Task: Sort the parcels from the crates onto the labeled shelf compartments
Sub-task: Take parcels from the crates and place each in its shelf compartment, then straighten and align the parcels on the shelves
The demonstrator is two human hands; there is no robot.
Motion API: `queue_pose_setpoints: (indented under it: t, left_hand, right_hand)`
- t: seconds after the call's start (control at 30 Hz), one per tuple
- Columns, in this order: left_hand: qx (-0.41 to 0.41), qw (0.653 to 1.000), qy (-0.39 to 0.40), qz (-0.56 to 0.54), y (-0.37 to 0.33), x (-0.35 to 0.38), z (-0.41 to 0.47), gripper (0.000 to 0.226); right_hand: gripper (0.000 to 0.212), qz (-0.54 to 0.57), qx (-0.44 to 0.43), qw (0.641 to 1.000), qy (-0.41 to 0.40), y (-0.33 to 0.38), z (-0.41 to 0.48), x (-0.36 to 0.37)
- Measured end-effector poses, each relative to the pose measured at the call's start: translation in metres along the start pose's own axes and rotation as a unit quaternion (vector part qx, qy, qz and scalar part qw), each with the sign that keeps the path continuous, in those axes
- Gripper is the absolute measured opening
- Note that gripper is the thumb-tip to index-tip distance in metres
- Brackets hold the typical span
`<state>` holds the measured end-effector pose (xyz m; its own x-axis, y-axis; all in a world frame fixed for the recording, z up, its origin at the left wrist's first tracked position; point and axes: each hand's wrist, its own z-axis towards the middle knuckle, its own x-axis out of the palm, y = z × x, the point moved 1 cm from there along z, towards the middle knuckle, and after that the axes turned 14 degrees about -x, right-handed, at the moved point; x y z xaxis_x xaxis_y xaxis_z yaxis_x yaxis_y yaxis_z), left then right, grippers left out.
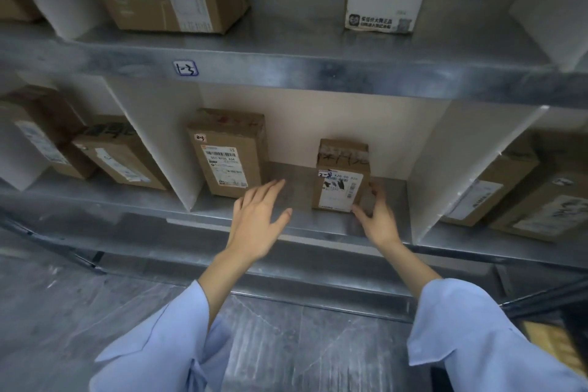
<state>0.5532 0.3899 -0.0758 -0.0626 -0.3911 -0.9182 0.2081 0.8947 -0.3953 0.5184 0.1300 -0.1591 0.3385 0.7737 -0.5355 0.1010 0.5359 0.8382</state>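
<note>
brown parcel (342, 175), grey shelf (286, 70), pale-blue sleeves (461, 328)

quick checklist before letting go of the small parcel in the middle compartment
1. The small parcel stands upright on the shelf floor: ok.
2. The right hand holds its lower right corner: ok.
3. The left hand is open and holds nothing: ok.
4. Gap to the taller parcel: ok, they stand apart.
5. Parcel's tag matches the shelf label: cannot tell, tag too blurred.
</note>
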Motion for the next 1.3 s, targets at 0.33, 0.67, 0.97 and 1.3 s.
queue_pose_setpoints:
  t: [0.33,0.67,0.97,1.3]
  left_hand:
    - [0.023,1.0,-0.012,-0.001,0.016,-0.045,-0.059,0.06]
    - [0.078,0.997,-0.01,-0.007,0.004,-0.053,-0.118,0.069]
    - [0.179,0.983,0.01,-0.036,-0.098,-0.013,-0.128,0.073]
    - [0.247,0.968,-0.016,-0.025,-0.261,0.048,-0.116,0.076]
  right_hand:
    - [0.073,-0.093,-0.017,0.996,-0.001,0.05,-0.077,-0.024]
    - [0.073,-0.076,-0.022,0.994,-0.08,0.082,-0.172,-0.075]
    - [0.074,-0.136,0.015,0.98,-0.145,0.043,-0.195,-0.182]
    - [0.084,-0.234,-0.006,0.96,-0.155,-0.025,-0.152,-0.314]
